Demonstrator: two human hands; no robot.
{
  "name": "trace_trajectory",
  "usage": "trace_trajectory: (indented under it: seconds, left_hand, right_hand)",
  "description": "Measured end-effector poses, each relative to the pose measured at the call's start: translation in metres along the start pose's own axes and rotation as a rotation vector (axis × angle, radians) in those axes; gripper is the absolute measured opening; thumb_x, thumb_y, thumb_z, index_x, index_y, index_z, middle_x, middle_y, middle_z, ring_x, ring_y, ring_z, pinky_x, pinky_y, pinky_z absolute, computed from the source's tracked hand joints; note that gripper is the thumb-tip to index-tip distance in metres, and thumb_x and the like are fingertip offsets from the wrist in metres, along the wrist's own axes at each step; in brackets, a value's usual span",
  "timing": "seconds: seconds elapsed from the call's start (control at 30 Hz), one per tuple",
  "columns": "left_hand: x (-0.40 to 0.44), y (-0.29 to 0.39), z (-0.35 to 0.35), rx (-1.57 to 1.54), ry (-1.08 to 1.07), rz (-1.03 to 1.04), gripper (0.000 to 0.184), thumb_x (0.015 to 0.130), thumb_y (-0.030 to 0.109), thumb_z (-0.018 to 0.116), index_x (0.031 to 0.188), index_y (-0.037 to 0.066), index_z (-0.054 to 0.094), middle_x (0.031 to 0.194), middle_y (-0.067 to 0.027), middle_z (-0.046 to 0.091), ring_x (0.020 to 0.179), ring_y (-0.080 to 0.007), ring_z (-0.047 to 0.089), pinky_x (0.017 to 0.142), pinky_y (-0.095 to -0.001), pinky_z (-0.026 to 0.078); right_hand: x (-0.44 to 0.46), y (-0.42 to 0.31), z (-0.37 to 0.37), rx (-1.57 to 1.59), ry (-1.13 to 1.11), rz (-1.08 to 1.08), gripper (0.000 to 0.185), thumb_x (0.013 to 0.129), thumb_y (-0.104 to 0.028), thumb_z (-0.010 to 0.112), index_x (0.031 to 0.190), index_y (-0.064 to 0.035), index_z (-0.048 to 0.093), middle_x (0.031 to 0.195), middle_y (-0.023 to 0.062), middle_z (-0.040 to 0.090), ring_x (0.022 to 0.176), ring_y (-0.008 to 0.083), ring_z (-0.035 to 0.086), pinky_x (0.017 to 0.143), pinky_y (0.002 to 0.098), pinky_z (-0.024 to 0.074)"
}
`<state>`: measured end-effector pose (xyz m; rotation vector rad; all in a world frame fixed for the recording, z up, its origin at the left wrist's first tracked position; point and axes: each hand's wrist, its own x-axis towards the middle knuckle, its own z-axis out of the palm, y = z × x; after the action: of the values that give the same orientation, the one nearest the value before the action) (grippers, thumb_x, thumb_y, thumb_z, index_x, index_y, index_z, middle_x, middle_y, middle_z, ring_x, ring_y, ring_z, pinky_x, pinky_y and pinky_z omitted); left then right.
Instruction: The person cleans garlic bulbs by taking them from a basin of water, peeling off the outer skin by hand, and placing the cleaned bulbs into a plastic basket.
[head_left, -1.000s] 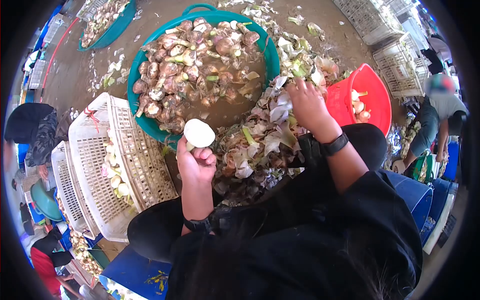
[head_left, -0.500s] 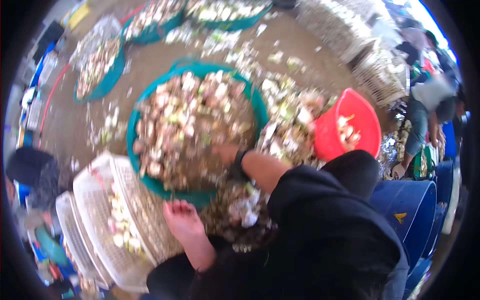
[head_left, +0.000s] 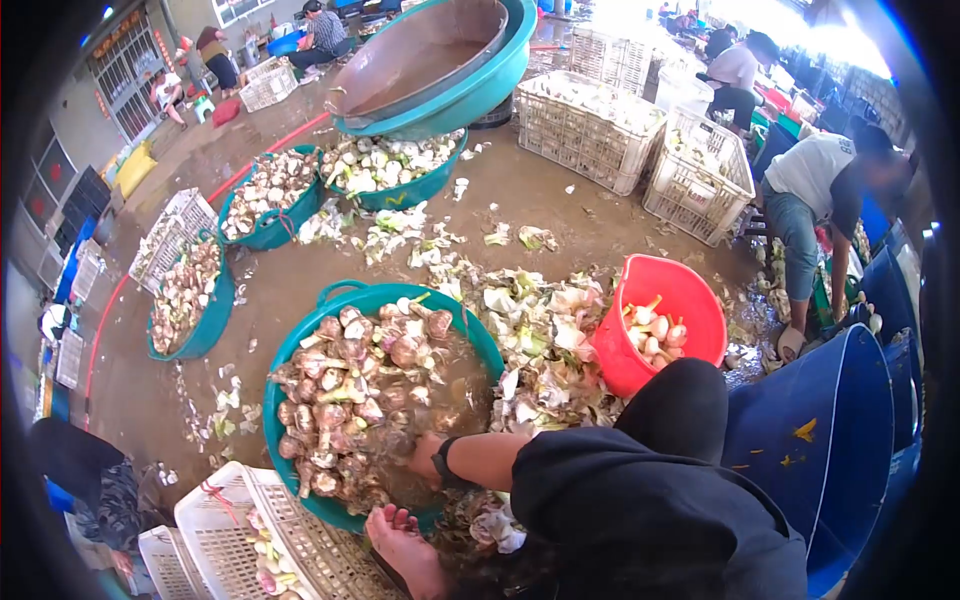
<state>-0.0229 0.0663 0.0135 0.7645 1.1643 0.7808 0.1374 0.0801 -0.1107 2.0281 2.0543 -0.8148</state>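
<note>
A teal tub (head_left: 483, 345) holds muddy garlic bulbs (head_left: 335, 390) in brown water. My right hand (head_left: 428, 458) reaches down into the tub at its lower right; the fingers are hidden among the bulbs and water. Near the tub's front rim, my left hand (head_left: 403, 545) is palm up with curled fingers and nothing in it. Beside the tub on the right lies a heap of peeled skins and leaves (head_left: 540, 330). A red bucket (head_left: 700, 310) to the right of that heap contains several cleaned bulbs (head_left: 652, 332).
White crates (head_left: 215, 505) with bulbs stand at lower left, blue barrels (head_left: 800, 430) at right. More teal tubs (head_left: 205, 325) and crates (head_left: 590, 135) lie farther off. A person (head_left: 815, 190) bends at the right; another is at the left edge.
The view has tilted up, showing more floor. The white bulb has left my left hand. My right hand has moved from the skins into the tub.
</note>
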Motion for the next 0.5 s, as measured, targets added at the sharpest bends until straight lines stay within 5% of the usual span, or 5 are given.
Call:
trace_trajectory:
  seconds: [0.13, 0.27, 0.33, 0.43, 0.5]
  left_hand:
    - [0.011, -0.004, -0.010, -0.023, 0.025, -0.081, 0.016, 0.085, 0.027, 0.050, 0.092, 0.013, 0.048, 0.084, 0.0007, 0.051, 0.073, -0.0103, 0.049, 0.062, -0.0248, 0.038]
    - [0.012, -0.015, -0.008, 0.135, 0.072, 0.028, 0.028, 0.083, 0.033, 0.053, 0.100, 0.012, 0.048, 0.089, 0.0000, 0.049, 0.077, -0.0125, 0.048, 0.067, -0.0293, 0.040]
    - [0.019, -0.023, -0.004, 0.182, 0.005, -0.086, 0.045, 0.081, 0.046, 0.053, 0.113, 0.016, 0.044, 0.105, -0.0012, 0.047, 0.090, -0.0139, 0.047, 0.073, -0.0329, 0.040]
    - [0.018, -0.021, 0.008, 0.123, -0.163, -0.183, 0.039, 0.083, 0.043, 0.051, 0.109, 0.014, 0.048, 0.092, -0.0007, 0.054, 0.074, -0.0107, 0.052, 0.054, -0.0248, 0.040]
    - [0.021, -0.019, 0.012, 0.089, -0.232, -0.163, 0.036, 0.084, 0.041, 0.051, 0.106, 0.013, 0.051, 0.086, 0.0000, 0.056, 0.067, -0.0095, 0.053, 0.047, -0.0222, 0.039]
  right_hand:
    - [0.040, 0.038, 0.060, 0.256, -0.230, -0.110, 0.032, 0.062, -0.036, 0.066, 0.078, -0.0082, 0.067, 0.084, 0.0183, 0.062, 0.086, 0.0279, 0.059, 0.068, 0.0407, 0.0465]
    - [-0.036, 0.024, 0.000, 0.423, 0.034, -0.166, 0.041, 0.068, -0.044, 0.059, 0.070, -0.0041, 0.066, 0.071, 0.0167, 0.062, 0.076, 0.0238, 0.063, 0.065, 0.0425, 0.0468]
    - [-0.082, 0.006, -0.053, 0.711, 0.041, -0.050, 0.050, 0.078, -0.052, 0.051, 0.090, -0.0053, 0.063, 0.077, 0.0153, 0.063, 0.072, 0.0307, 0.060, 0.064, 0.0425, 0.0464]
    - [-0.106, -0.011, -0.056, 0.878, 0.096, -0.049, 0.040, 0.080, -0.044, 0.052, 0.085, -0.0052, 0.063, 0.081, 0.0131, 0.063, 0.078, 0.0275, 0.060, 0.071, 0.0388, 0.0464]
    - [-0.115, -0.017, -0.049, 0.058, 0.979, -0.350, 0.029, 0.079, -0.035, 0.053, 0.080, -0.0073, 0.063, 0.081, 0.0101, 0.063, 0.083, 0.0232, 0.059, 0.079, 0.0337, 0.0442]
